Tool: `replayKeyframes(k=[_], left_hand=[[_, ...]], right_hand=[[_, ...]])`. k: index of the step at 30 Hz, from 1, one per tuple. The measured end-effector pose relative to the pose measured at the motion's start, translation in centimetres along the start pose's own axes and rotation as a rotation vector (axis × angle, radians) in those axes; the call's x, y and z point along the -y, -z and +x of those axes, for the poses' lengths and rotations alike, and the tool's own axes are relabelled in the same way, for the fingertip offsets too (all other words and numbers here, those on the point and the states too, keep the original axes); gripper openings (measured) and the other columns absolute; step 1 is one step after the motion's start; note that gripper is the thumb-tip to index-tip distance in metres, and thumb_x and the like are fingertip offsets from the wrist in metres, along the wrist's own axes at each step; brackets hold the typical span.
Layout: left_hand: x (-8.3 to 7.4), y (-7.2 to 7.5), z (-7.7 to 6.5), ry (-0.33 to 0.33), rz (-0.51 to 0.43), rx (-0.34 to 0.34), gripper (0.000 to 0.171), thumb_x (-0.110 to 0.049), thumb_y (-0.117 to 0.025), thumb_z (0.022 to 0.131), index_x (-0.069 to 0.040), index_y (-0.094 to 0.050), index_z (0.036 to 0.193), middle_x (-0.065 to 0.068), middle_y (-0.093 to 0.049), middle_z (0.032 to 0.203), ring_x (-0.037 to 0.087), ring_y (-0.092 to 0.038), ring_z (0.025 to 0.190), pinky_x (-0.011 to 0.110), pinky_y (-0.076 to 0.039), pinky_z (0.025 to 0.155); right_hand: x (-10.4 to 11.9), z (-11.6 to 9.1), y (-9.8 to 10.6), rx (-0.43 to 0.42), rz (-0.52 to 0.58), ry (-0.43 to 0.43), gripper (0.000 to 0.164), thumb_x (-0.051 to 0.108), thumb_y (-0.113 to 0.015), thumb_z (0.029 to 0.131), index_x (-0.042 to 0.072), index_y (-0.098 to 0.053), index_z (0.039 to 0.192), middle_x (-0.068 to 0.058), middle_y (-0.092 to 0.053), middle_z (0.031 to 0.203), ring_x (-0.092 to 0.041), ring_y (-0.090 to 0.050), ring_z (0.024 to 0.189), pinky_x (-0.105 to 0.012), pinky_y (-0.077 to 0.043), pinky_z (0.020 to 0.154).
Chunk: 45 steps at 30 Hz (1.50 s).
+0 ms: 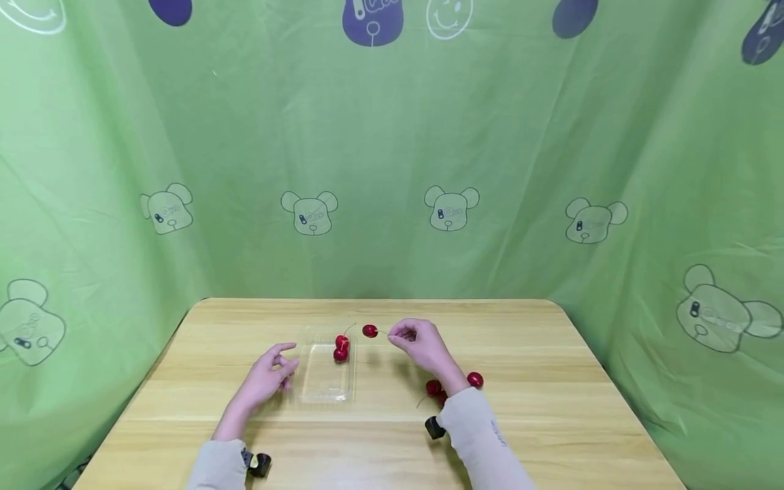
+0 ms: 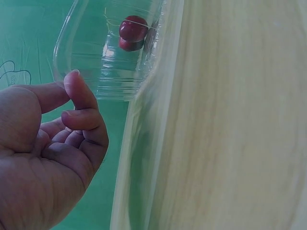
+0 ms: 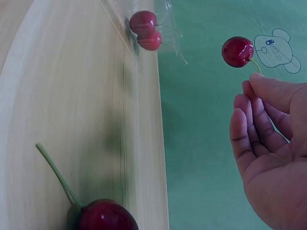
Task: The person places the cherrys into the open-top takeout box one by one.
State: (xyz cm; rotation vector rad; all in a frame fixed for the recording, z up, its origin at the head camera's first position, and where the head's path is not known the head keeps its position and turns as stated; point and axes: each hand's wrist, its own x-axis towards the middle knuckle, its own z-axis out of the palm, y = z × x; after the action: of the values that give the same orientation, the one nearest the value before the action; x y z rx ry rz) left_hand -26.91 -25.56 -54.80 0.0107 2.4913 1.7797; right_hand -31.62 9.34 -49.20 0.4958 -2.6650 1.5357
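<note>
My right hand point(image 1: 422, 344) pinches a cherry point(image 3: 238, 51) by its thin green stem between thumb and forefinger. That cherry hangs above the wood table, just right of a clear plastic container point(image 1: 324, 399). Inside the container, red cherries point(image 1: 341, 354) sit against its right side, one stem sticking up past the rim. My left hand point(image 1: 269, 374) is held at the container's left side with loosely bent fingers and nothing in them. In the left wrist view its fingertips point(image 2: 74, 76) overlap the container's near edge.
Below my right forearm lie more loose cherries point(image 1: 433, 388), partly hidden by the wrist. Another cherry point(image 1: 475, 380) rests to the right of that forearm. A green printed curtain point(image 1: 380, 265) surrounds the wood table point(image 1: 527, 435) at the back and sides.
</note>
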Motion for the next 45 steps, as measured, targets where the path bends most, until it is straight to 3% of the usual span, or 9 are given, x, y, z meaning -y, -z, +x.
replayKeyframes(k=[10,31,45], left_hand=[[-0.1,0.0,0.0,0.006,0.002,-0.003,0.054,-0.011,-0.063,0.103,-0.002,-0.043,0.153,0.021,-0.065,0.099,0.019,-0.063,0.067,0.024,-0.052,0.058],[-0.2,0.2,-0.1,0.000,0.005,-0.003,0.055,-0.015,-0.064,0.103,-0.004,-0.044,0.153,0.019,-0.065,0.099,0.020,-0.063,0.069,0.025,-0.052,0.058],[-0.1,0.1,-0.2,-0.003,0.007,-0.003,0.054,-0.015,-0.064,0.103,-0.004,-0.045,0.153,0.019,-0.065,0.098,0.021,-0.064,0.068,0.025,-0.051,0.056]], right_hand=[[1.1,0.0,-1.5,0.040,0.003,0.018,0.004,0.011,-0.077,0.093,0.010,-0.076,0.097,-0.002,-0.073,0.091,-0.012,-0.064,0.083,-0.024,-0.055,0.078],[1.4,0.1,-4.6,0.135,-0.018,0.033,0.006,0.012,-0.076,0.094,0.011,-0.074,0.099,0.001,-0.070,0.091,-0.011,-0.062,0.084,-0.023,-0.055,0.077],[1.7,0.0,-5.6,0.172,-0.073,0.044,0.004,0.011,-0.074,0.094,0.011,-0.075,0.098,0.003,-0.069,0.090,-0.010,-0.062,0.083,-0.021,-0.055,0.077]])
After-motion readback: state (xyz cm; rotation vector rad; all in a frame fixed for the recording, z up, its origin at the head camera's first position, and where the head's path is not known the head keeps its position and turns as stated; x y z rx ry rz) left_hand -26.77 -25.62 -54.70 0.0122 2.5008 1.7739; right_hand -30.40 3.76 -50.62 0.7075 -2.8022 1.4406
